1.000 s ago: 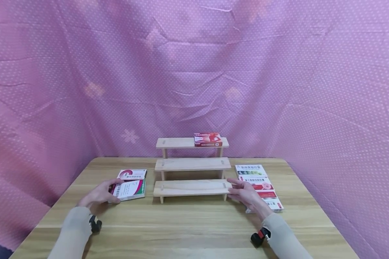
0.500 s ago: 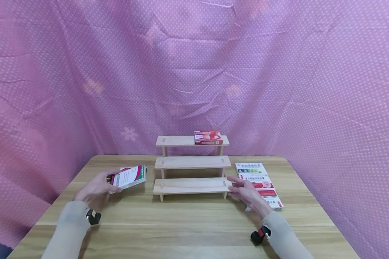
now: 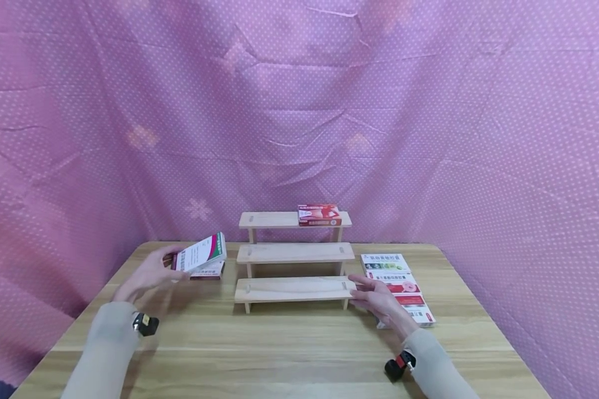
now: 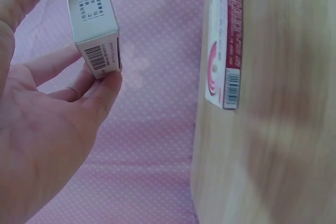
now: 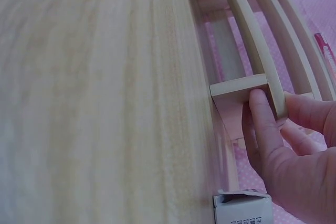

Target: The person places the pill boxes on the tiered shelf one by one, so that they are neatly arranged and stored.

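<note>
My left hand [image 3: 152, 274] grips a white medicine box [image 3: 199, 256] with a green and magenta end, tilted and lifted off the table. In the left wrist view, fingers and thumb hold this box [image 4: 94, 19] by its edges, its barcode end showing. Beneath it in the head view, partly covered, a second medicine box [image 3: 208, 272] lies flat. My right hand [image 3: 380, 302] holds the right end of the lowest step of a three-tier wooden rack [image 3: 294, 287]. In the right wrist view, the fingers sit under that step's end and against its leg [image 5: 239, 85], with the thumb on top.
A red and white medicine box [image 3: 319, 215] lies at the right of the top tier. Several medicine boxes [image 3: 391, 277] form a column right of the rack, partly behind the right hand. Pink dotted cloth [image 3: 299, 111] hangs behind the wooden table [image 3: 279, 354].
My left hand has raised the white medicine box off the table, moving it up and back and tilting it, uncovering part of the box beneath. The right hand stays on the rack.
</note>
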The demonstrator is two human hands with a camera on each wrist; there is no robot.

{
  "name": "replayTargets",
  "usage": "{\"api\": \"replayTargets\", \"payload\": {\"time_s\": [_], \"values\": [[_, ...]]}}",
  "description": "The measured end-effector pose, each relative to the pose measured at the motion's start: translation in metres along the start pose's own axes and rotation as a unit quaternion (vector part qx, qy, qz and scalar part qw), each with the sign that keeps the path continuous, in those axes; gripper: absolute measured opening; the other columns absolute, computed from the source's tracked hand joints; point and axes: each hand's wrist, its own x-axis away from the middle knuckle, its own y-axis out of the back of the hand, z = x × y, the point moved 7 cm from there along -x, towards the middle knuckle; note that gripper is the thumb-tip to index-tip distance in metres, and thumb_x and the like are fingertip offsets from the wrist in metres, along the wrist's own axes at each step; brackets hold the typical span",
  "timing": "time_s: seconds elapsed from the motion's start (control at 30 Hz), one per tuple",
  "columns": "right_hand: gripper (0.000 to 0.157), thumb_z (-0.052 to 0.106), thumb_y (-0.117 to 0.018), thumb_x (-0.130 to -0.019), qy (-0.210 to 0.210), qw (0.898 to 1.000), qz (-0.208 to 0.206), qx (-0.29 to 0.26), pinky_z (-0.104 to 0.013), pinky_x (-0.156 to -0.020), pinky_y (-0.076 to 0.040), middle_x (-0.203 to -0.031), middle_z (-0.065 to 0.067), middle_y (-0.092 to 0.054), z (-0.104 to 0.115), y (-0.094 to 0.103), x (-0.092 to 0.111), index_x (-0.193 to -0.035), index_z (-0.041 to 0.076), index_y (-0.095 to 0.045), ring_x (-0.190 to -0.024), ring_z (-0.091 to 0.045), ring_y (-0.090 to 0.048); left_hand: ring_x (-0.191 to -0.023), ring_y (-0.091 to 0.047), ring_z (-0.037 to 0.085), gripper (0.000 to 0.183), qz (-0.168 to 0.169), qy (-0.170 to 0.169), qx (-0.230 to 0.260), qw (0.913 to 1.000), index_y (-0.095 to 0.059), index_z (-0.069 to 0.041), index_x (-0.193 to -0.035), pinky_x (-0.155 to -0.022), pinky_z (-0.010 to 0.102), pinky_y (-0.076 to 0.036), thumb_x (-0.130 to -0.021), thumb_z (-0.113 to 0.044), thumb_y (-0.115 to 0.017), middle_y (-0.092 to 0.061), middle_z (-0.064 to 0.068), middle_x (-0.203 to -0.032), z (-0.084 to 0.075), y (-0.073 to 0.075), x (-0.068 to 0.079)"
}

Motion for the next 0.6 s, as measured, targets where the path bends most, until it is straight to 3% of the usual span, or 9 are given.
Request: {"api": "replayTargets", "payload": {"time_s": [0.17,0.4,0.6], "values": [[0.053,-0.003,-0.058,-0.092,-0.004,1.0,-0.009,-0.001,-0.037,-0.097,-0.056,-0.138,-0.026,-0.048,-0.001,0.0,-0.001,-0.143,0.004,-0.047,-0.11,-0.025,-0.064,-0.106,-0.056,0.022,0.076,-0.007,-0.011,-0.003,0.9999,-0.044,-0.003,-0.142,-0.084,0.018,-0.049,-0.078,-0.021,-0.082,-0.059,0.019,-0.124,-0.013,0.004,-0.007],[0.054,-0.003,-0.059,-0.092,0.0,1.0,0.001,0.002,-0.038,-0.099,-0.054,-0.136,-0.027,-0.047,-0.001,0.001,-0.002,-0.144,0.001,-0.045,-0.108,-0.025,-0.065,-0.12,-0.052,0.031,0.082,-0.004,-0.006,0.016,0.9998,-0.039,-0.002,-0.146,-0.089,0.016,-0.047,-0.08,-0.028,-0.081,-0.055,0.02,-0.133,-0.036,0.002,-0.021],[0.056,-0.004,-0.059,-0.092,0.006,1.0,0.014,-0.005,-0.039,-0.1,-0.053,-0.131,-0.026,-0.05,-0.001,-0.001,-0.001,-0.145,-0.002,-0.041,-0.105,-0.023,-0.066,-0.12,-0.053,0.034,0.084,-0.006,0.0,0.01,0.9999,-0.039,-0.001,-0.146,-0.094,0.029,-0.049,-0.079,-0.029,-0.081,-0.054,0.022,-0.134,-0.049,-0.003,-0.033]]}}
